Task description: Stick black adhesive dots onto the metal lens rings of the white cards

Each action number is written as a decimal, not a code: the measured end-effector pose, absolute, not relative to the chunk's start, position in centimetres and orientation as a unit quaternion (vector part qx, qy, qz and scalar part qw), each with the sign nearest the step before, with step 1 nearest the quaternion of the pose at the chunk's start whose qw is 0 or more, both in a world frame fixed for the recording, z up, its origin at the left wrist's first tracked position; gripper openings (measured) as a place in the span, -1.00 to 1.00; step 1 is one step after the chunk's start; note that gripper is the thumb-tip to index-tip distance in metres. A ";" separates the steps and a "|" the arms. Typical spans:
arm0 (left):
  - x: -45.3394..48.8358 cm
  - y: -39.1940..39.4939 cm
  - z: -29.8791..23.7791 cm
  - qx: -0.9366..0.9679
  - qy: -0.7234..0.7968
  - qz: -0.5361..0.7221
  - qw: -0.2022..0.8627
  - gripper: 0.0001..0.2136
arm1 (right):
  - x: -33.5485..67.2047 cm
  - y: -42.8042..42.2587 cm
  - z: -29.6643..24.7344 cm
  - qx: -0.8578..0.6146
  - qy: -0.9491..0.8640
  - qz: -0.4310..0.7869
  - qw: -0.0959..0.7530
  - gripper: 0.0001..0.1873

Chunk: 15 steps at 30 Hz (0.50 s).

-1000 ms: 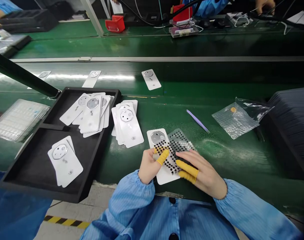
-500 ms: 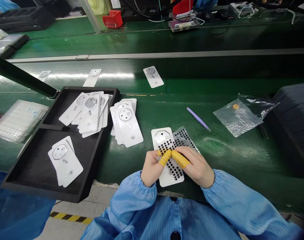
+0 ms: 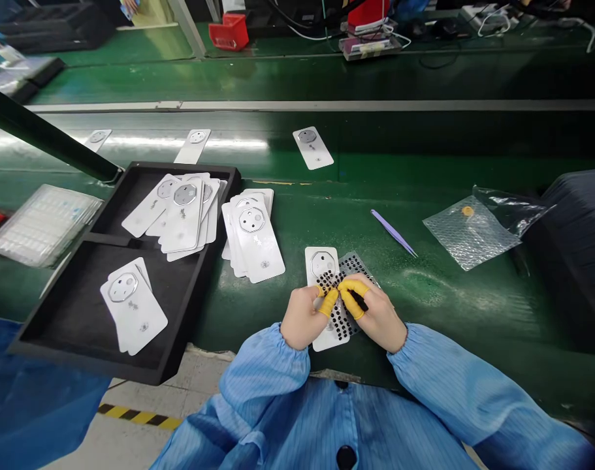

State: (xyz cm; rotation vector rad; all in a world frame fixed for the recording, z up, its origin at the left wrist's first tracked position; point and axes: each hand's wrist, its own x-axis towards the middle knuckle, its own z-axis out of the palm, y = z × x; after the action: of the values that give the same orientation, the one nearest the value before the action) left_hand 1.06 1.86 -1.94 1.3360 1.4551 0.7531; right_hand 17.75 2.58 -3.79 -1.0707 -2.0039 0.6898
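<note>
My left hand [image 3: 304,318], with yellow finger cots, pinches a clear sheet of small black round dots [image 3: 343,321]. Against it, the yellow-tipped fingers of my right hand [image 3: 381,316] are closed on the same sheet, fingertips nearly touching those of the left. Whether a single dot is between them is hidden. Under the sheet lies a white card-like panel [image 3: 323,343] with an octagonal outline at its top. Another dotted sheet [image 3: 354,262] is partly beneath my right hand. Purple tweezers [image 3: 394,234] rest on the green surface further right.
A black divided tray [image 3: 179,346] at the left holds several white panels [image 3: 182,215]. Beside it is another stack of panels [image 3: 258,248]. A bubble-wrap bag [image 3: 468,235] lies right, near dark stacked trays [image 3: 578,222]. Single panels [image 3: 313,148] lie further back.
My right fingers have bent into a tighter pinch and tilted at the dotted sheet. The whole view has shifted slightly; the tweezers and panel stacks stay put.
</note>
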 end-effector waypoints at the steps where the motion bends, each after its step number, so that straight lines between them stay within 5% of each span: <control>1: 1.1 1.9 -1.9 0.555 0.597 0.308 0.491 -0.74 | 17.8 2.6 -3.8 -0.422 -0.781 0.270 0.372 -0.86; 6: -0.2 1.8 -1.0 0.580 0.576 0.294 0.496 -0.75 | 18.1 2.8 -4.1 -0.437 -0.776 0.258 0.375 -0.87; 11: -2.6 -0.3 0.9 0.549 0.627 0.397 0.385 -0.41 | 18.3 3.0 -2.8 -0.440 -0.766 0.204 0.423 -0.86; 15: -1.1 -2.3 2.5 0.518 0.583 0.437 0.449 -0.16 | 17.9 2.0 0.0 -0.458 -0.747 0.106 0.470 -0.73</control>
State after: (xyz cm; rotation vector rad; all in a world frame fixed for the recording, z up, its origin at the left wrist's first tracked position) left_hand -1.10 -2.31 2.48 1.2813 1.4421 1.0802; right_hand 17.88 2.04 0.02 -1.1220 -1.8316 0.2606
